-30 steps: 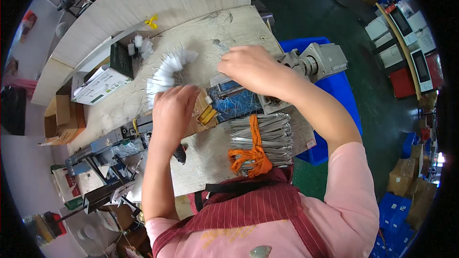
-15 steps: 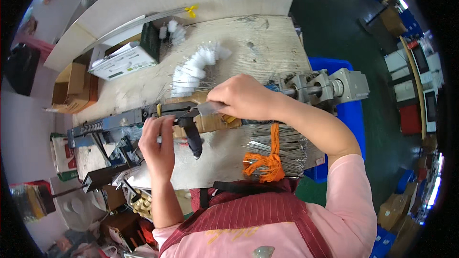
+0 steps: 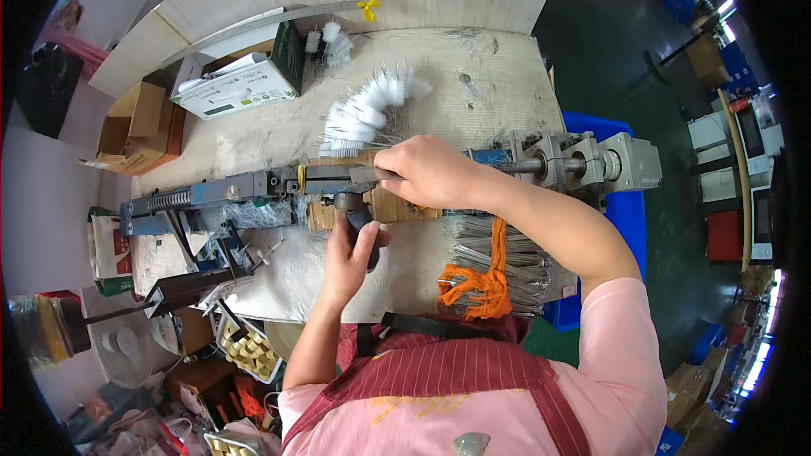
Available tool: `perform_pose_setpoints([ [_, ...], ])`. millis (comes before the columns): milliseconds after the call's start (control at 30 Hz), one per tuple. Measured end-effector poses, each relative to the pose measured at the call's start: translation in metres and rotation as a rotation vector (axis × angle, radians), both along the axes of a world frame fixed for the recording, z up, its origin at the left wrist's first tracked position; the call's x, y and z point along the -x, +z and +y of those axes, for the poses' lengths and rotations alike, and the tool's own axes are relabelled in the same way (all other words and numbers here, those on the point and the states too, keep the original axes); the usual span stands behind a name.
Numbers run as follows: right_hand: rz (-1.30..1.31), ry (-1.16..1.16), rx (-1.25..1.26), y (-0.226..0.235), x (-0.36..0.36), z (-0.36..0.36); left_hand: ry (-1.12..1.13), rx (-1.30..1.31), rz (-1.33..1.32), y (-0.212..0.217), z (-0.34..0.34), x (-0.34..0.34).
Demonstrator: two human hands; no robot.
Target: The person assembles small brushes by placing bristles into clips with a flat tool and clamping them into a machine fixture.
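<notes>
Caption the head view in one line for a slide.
Left hand grips black handle, right hand rests on blue bench machine beside white bristle brushes.

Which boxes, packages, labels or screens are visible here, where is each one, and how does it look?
White carton: far left of the bench, lying flat, rectangular, white with green print.
Brown boxes: left of the bench beyond its edge, open, plain cardboard.
Bag: left edge, below the bench, white with green and red print.
Screens: far right, on machines across the aisle, small, too distorted to describe.
</notes>
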State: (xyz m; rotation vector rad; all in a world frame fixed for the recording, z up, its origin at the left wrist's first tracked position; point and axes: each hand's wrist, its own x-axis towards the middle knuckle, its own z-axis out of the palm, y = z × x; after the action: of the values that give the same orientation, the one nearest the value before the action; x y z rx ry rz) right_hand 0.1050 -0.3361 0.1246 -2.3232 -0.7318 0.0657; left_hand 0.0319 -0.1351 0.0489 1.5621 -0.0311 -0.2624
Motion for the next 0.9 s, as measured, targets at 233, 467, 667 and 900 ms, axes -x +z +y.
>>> perform_pose_setpoints([
  [233,0.057,0.010,0.020,0.001,-0.003,-0.001,-0.381,-0.498,0.339,0.083,0.079,-0.048],
  [467,0.022,-0.056,0.063,0.003,0.003,0.001,-0.385,-0.065,0.412,0.092,0.008,0.009],
  [667,-0.479,-0.032,0.213,0.006,0.052,0.009,-0.032,0.143,0.446,0.008,-0.031,0.047],
  [900,0.073,0.110,0.153,-0.046,0.066,0.030,-0.068,-0.655,-0.238,-0.037,-0.005,0.036],
])
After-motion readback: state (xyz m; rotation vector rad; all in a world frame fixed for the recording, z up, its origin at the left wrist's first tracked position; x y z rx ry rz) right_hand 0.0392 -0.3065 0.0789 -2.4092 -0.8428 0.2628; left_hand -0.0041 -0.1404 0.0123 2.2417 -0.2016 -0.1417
